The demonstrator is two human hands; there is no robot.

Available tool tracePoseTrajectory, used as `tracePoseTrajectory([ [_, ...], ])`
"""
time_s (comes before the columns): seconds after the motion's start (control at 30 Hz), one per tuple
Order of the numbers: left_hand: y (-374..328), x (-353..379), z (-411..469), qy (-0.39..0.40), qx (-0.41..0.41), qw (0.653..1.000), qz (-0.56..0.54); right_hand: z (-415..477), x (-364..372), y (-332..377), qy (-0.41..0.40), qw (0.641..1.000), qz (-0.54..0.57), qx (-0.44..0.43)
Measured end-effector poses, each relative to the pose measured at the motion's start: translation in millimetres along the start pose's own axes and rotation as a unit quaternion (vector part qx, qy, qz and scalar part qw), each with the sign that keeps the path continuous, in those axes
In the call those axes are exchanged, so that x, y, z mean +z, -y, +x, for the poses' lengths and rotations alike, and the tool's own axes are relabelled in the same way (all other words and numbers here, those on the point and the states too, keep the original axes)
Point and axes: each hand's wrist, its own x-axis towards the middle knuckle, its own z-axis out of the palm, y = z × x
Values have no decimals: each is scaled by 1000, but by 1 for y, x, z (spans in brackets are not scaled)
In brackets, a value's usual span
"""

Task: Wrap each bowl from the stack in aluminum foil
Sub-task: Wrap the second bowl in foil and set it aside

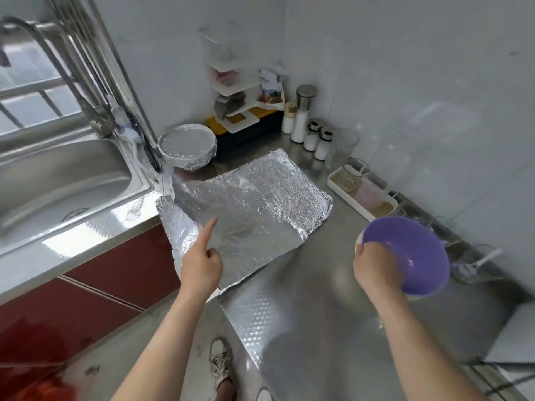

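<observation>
A: Where did we find the purple bowl (411,256)?
B: Tilted above the right of the table (318,285), right hand (373,267) grip clamped on the rim.
A: Foil sheet (260,195)?
B: Spread on the table, left of the bowl. Left hand (201,264) was over its near corner, index finger out, grip unclear to us.
A: We logged a foil-wrapped bowl (187,149) behind, beside the sink (58,180).

The left hand (201,267) points a finger over the foil sheet (260,198); at its 4 o'clock, the right hand (373,267) grips a tilted purple bowl (419,250).
</observation>
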Motion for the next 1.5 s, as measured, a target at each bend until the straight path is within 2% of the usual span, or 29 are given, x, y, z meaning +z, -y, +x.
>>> tracePoseTrajectory([
  [0.07, -7, 2, 0, 3, 2, 1000, 6, -1, -5, 2, -17, 1000, -16, -7],
  [0.17, -19, 5, -9, -32, 33, 999, 18, -2, -18, 0, -62, 998, 17, -1],
  [0.3, -30, 6, -12, -51, 85, 995, 14, -3, -39, -6, -177, 981, 77, -7],
  [0.43, -43, -1, -12, -42, 98, 994, 17, -10, -59, 3, -291, 944, 135, -80],
  [0.5, -50, -5, -13, -51, 108, 993, 22, -15, -65, 17, -316, 924, 156, -147],
  [0.6, -62, -11, -14, -81, 135, 987, 23, -20, -63, 43, -299, 910, 158, -240],
  [0.7, -76, -23, -13, -152, 189, 969, 53, -25, -42, 67, -284, 907, 131, -283],
  [0.83, -84, -44, -9, -226, 314, 912, 139, -29, 15, 88, -226, 892, 102, -378],
  [0.9, -81, -49, -10, -241, 383, 871, 192, -28, 46, 94, -197, 883, 75, -420],
  [0.97, -71, -44, -13, -210, 444, 840, 230, -24, 70, 94, -149, 890, 55, -428],
  [1.0, -63, -38, -15, -179, 458, 836, 244, -22, 79, 92, -124, 897, 44, -422],
  [1.17, -19, 8, -29, -18, 411, 855, 317, -20, 96, 75, -71, 933, 50, -350],
  [1.2, -14, 16, -32, 17, 392, 861, 324, -20, 98, 70, -58, 942, 97, -316],
  [1.23, -11, 26, -34, 45, 380, 861, 334, -21, 97, 65, -40, 943, 193, -269],
  [1.27, -11, 32, -35, 73, 362, 860, 352, -25, 88, 62, 23, 917, 337, -212],
  [1.3, -11, 40, -34, 87, 352, 856, 368, -32, 75, 60, 90, 863, 475, -144],
  [1.33, -14, 47, -34, 103, 338, 854, 382, -38, 64, 59, 192, 769, 605, -69],
  [1.37, -16, 52, -34, 114, 326, 857, 383, -43, 55, 60, 291, 660, 692, 21],
  [1.4, -19, 56, -34, 135, 319, 861, 373, -46, 49, 58, 358, 597, 716, 65],
  [1.43, -21, 60, -33, 160, 321, 860, 362, -48, 44, 60, 395, 573, 712, 91],
  [1.5, -24, 60, -32, 212, 355, 855, 311, -46, 45, 63, 387, 584, 704, 120],
])
